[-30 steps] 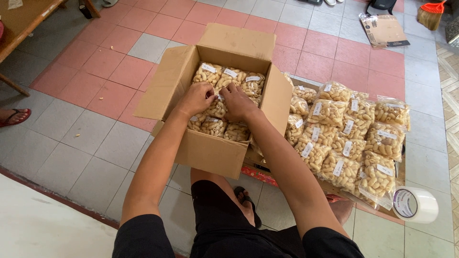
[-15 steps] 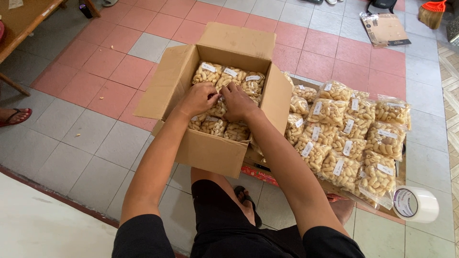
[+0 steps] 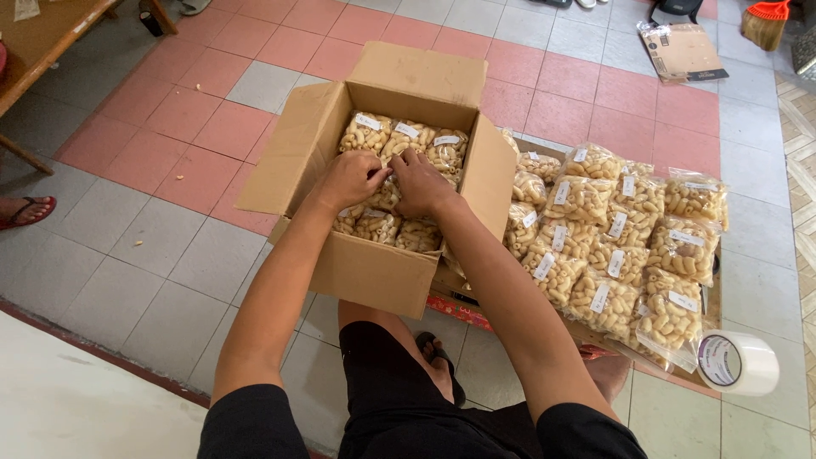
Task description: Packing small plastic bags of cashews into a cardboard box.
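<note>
A roll of clear tape (image 3: 738, 362) lies on the floor at the near right. Beside it, a stack of clear snack bags (image 3: 616, 246) with white labels rests on flattened cardboard, just right of the open cardboard box (image 3: 374, 270). Inside the box, the left hand (image 3: 350, 178) and right hand (image 3: 422, 184) sit close together, fingers curled down onto a snack bag (image 3: 384, 197) in the middle layer; whether either fully grips it cannot be told. Further packed bags (image 3: 406, 141) line the box's far side. A flat carton (image 3: 682, 53) lies beyond.
</note>
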